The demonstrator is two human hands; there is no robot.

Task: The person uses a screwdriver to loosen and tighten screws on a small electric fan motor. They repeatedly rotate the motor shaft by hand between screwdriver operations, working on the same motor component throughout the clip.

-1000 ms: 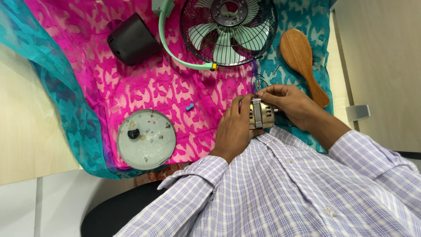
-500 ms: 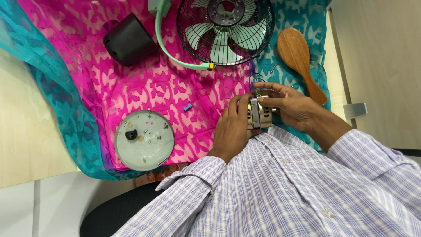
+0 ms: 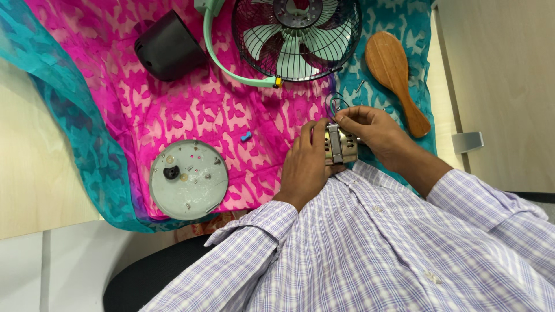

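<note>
Both hands hold a small silver fan motor (image 3: 340,144) close to my chest, above the pink and teal cloth (image 3: 191,98). My left hand (image 3: 306,162) cups its left side. My right hand (image 3: 370,130) grips its right side, with the fingertips pinching at the top where thin wires (image 3: 335,103) loop out. A mint green fan (image 3: 296,36) with a black wire grille lies just beyond the hands.
A round grey lid (image 3: 188,179) holds several small screws and a black knob. A black plastic motor cover (image 3: 169,52) lies at the upper left. A wooden brush (image 3: 396,75) rests at the right, and a tiny blue piece (image 3: 246,137) lies on the cloth.
The hands and motor stay in nearly the same place; the fingers of my right hand have shifted slightly at the motor's top.
</note>
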